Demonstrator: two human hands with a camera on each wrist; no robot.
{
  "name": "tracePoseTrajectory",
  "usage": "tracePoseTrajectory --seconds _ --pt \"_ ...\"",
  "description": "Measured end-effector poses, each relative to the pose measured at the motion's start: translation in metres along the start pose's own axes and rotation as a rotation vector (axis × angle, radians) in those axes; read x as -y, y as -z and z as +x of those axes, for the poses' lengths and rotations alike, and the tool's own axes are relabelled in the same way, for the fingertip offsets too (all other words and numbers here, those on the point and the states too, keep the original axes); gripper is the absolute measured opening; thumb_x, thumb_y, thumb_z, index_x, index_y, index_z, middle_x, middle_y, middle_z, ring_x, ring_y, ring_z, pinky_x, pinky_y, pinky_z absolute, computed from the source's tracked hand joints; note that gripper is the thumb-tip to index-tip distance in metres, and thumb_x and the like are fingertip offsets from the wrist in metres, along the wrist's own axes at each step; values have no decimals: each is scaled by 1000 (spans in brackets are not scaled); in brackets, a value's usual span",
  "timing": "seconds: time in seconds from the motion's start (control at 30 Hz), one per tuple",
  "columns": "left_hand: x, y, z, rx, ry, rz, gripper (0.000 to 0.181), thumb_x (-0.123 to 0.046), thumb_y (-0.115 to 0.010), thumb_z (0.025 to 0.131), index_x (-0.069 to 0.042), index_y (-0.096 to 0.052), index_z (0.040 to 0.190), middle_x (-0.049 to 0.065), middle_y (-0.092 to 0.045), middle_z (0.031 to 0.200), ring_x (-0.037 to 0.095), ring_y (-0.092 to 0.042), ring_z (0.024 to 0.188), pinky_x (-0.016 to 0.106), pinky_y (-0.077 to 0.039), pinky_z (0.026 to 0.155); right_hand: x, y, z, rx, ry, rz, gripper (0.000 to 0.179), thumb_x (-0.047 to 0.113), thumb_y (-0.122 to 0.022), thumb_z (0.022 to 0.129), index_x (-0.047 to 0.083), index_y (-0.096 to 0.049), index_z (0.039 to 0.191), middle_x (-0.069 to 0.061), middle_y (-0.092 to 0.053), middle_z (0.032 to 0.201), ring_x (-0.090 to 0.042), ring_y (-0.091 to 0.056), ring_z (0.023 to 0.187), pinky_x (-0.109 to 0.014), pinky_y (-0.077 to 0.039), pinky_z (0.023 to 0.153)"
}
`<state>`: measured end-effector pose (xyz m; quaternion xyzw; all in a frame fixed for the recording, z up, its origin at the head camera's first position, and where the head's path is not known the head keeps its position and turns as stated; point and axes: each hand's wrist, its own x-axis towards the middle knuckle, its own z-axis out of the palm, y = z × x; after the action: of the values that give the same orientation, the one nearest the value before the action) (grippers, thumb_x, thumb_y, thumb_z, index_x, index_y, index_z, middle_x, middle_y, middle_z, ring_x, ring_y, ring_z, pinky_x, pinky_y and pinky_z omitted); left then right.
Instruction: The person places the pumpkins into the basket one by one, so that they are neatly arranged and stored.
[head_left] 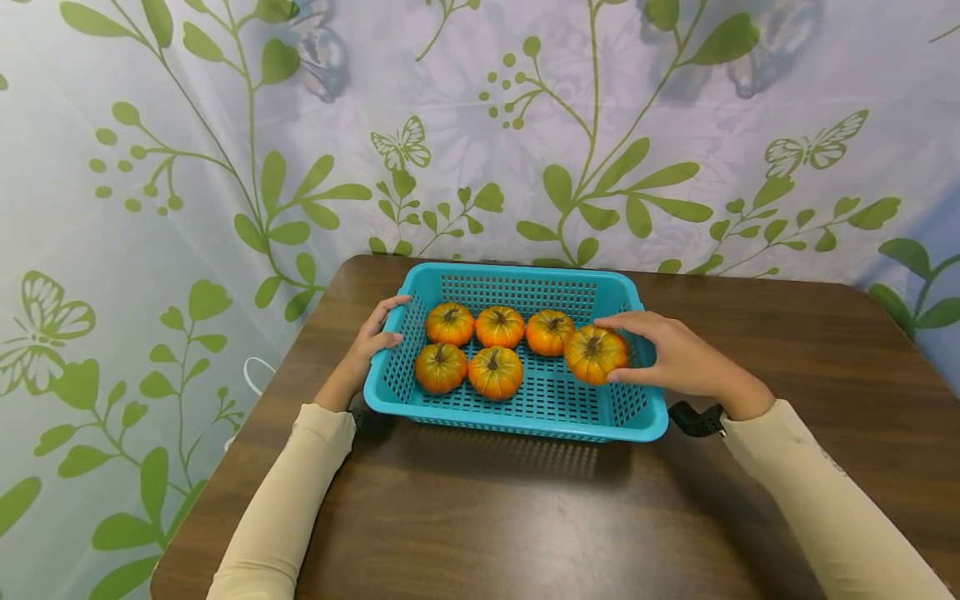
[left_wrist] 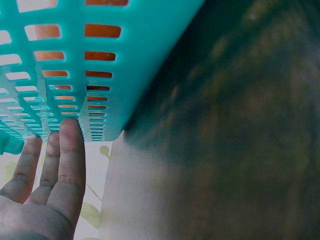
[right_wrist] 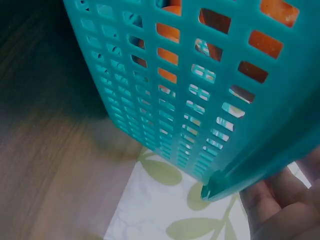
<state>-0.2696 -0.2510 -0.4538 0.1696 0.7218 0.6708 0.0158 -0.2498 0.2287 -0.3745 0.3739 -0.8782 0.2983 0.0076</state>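
A turquoise plastic basket [head_left: 517, 427] with slotted walls is on the brown table. Inside it, several small orange pumpkins [head_left: 496, 373] sit in two rows toward the left and middle. My left hand [head_left: 372, 335] grips the basket's left rim, thumb over the edge; in the left wrist view its fingers [left_wrist: 71, 155] lie against the outer wall. Reaching over the right rim, my right hand [head_left: 686, 357] holds another pumpkin [head_left: 596, 354] between thumb and fingers, near the basket's right end. In the right wrist view the basket wall [right_wrist: 165, 107] hides that pumpkin's grip.
The wooden table [head_left: 480, 517] extends in front of the basket and to its right. Behind it hangs a pale curtain [head_left: 465, 133] printed with green leaves and butterflies. A white cable [head_left: 258, 363] shows beyond the table's left edge.
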Motion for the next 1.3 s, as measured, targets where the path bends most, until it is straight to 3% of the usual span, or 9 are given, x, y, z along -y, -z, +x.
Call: tracePoseTrajectory --seconds 0.4,0.7,1.07,1.3 --pt "-1 0 0 -8 2 -11 73 -10 -48 92 4 -30 162 29 -27 170 53 -39 145 37 -50 102 7 1 21 193 32 -45 67 26 -90 90 -1 -65 146 -20 -65 146 -45 -57 136 -66 -46 110" --pt "0 0 -1 -4 0 -37 74 -9 -49 91 4 -30 161 31 -29 168 55 -41 142 37 -53 100 11 -5 35 302 22 -94 66 22 -90 90 -2 -64 146 -22 -64 147 -47 -56 137 -65 -45 111" --pt "2 1 0 -1 4 -42 71 -11 -49 93 4 -30 160 29 -30 168 47 -44 138 32 -52 98 14 -11 41 346 42 -210 65 26 -94 85 2 -70 140 -19 -69 142 -42 -61 135 -80 -32 110" --pt "2 1 -1 2 -1 -31 70 -11 -48 94 2 -31 161 29 -31 168 46 -45 138 34 -53 99 13 -15 44 332 80 -243 61 26 -94 85 5 -72 138 -17 -71 137 -37 -68 120 -73 -42 103"
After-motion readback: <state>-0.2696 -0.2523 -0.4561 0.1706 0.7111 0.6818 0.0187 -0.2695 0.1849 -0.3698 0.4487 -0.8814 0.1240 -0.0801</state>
